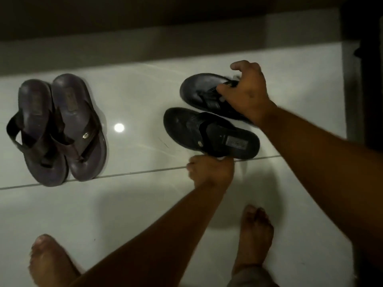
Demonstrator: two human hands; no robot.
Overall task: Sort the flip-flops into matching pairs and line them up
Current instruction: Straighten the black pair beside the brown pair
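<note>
Two brown flip-flops (60, 129) lie side by side on the white tiled floor at the left, toes pointing toward me. To the right lie two black flip-flops. The nearer black flip-flop (209, 132) lies slanted, and my left hand (211, 170) grips its near edge. Behind it, the farther black flip-flop (199, 90) also lies slanted, with my right hand (246, 90) closed on its strap. Part of that flip-flop's heel end is hidden by my right hand and wrist.
My bare feet (253, 235) stand on the tiles (134, 204) near the bottom of the view, the other foot (49, 264) at the lower left. A low grey step or wall base (165, 46) runs along the back. A dark upright object (364, 69) stands at the right.
</note>
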